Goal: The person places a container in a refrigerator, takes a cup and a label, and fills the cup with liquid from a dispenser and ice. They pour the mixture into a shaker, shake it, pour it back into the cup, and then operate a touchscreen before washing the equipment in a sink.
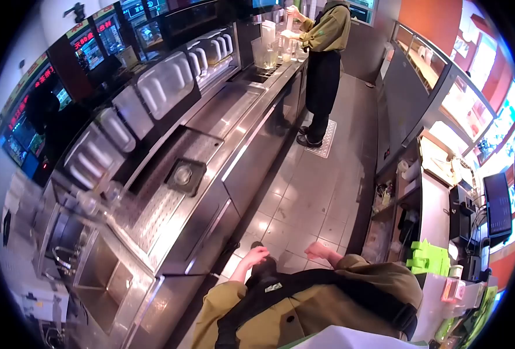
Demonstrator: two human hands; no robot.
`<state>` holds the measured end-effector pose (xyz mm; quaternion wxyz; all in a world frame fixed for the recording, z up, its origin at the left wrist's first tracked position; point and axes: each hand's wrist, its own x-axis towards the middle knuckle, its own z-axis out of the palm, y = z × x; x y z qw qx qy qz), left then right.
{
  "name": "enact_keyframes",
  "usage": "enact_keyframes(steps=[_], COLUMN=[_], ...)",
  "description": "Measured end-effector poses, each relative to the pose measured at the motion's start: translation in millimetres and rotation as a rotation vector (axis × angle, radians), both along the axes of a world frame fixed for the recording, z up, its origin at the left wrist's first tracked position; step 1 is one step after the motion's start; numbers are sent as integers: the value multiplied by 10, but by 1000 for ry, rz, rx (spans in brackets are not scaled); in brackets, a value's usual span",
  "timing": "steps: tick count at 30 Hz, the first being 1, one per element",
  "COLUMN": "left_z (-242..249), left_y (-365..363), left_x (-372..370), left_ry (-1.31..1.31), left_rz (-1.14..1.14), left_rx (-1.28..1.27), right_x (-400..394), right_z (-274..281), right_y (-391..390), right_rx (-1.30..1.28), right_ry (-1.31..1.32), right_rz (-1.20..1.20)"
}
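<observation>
My left hand (256,256) hangs over the floor in front of my body, its fingers curled in and nothing showing in them. To its right, my right hand (322,252) is loosely closed, also with nothing visible in it. Neither hand touches anything. The steel counter (202,203) runs along my left side, nearest to the left hand. Set into its top is a small dark square fitting with a round metal centre (183,174).
Clear plastic pitchers (164,84) line the counter's back. A steel sink (103,273) is at lower left. Ahead, a co-worker (326,64) stands at the counter, handling containers. The tiled floor (295,203) runs between the counter and right-hand shelves (388,215). Green holders (429,257) and a monitor (497,203) are right.
</observation>
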<state>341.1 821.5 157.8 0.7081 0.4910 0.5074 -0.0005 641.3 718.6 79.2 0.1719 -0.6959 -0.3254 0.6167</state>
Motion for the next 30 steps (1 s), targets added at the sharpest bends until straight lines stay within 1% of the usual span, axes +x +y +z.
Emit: enact_keyframes(steps=[1, 3, 5, 6, 7, 8, 9, 10, 11, 12, 13, 14, 15, 16, 17, 19, 20, 22, 23, 24, 26, 27, 28, 29, 30], left_z=[-20, 202, 334, 332, 406, 507, 554, 413, 384, 398, 399, 440, 496, 521, 514, 860, 1008, 1076, 1541, 1830, 2019, 1984, 1992, 2011, 2068], left_y=[301, 861, 1451, 1740, 2003, 2213, 2376, 2529, 2666, 2831, 3008, 3218, 3401, 3572, 3777, 4220, 4467, 5117, 5309, 5572, 6214, 6619, 7021, 7389, 7669], left_x=[120, 387, 735, 969, 1237, 1515, 1766, 2049, 2344, 2667, 2948, 3233, 3530, 3815, 4060, 4473, 4630, 4922, 4963, 4992, 5010, 5011, 4969, 4941, 4946], left_ry=[-50, -76, -36, -24, -36, -37, -33, -94, -95, -97, -102, -100, -102, -102, -117, -115, -157, -328, -413, -497, -584, -651, -522, -388, -498], left_rz=[-84, -52, -35, -55, -149, -250, -352, -383, -433, -479, -523, -527, -527, -522, -476, -474, -447, -351, -241, -223, 90, 180, 306, 426, 593], left_rx=[-60, -5, 57, 61, 73, 72, 69, 51, 51, 55, 60, 75, 91, 102, 92, 122, 121, 120, 175, 305, 330, 509, 716, 918, 872], right_x=[113, 78, 235, 405, 556, 830, 1017, 1239, 1447, 1608, 1693, 1752, 1788, 1769, 1776, 1965, 2114, 2516, 2760, 3012, 3561, 3893, 4196, 4502, 4786], right_z=[-212, 332, 941, 1116, 1182, 1091, 1179, 1132, 988, 720, 416, 101, -59, -153, -183, -185, -180, -187, -197, -215, -253, -269, -269, -289, -304], right_y=[292, 895, 1274, 1441, 1572, 1580, 1553, 1415, 1219, 971, 644, 339, 131, -16, -100, 18, 157, 551, 787, 1032, 1722, 2137, 2564, 3031, 3556], right_rx=[132, 356, 418, 381, 341, 191, 63, 22, 14, 21, 64, -70, -201, -346, -426, -495, -488, -434, -382, -308, -131, 35, 208, 348, 447], right_ry=[-134, -407, -558, -561, -551, -627, -726, -725, -750, -745, -710, -686, -638, -561, -501, -424, -416, -427, -455, -490, -605, -753, -963, -1152, -1276], right_rz=[228, 446, 421, 284, 142, 27, -48, -173, -242, -377, -380, -421, -428, -400, -364, -283, -233, -124, -66, 3, 171, 339, 514, 577, 515])
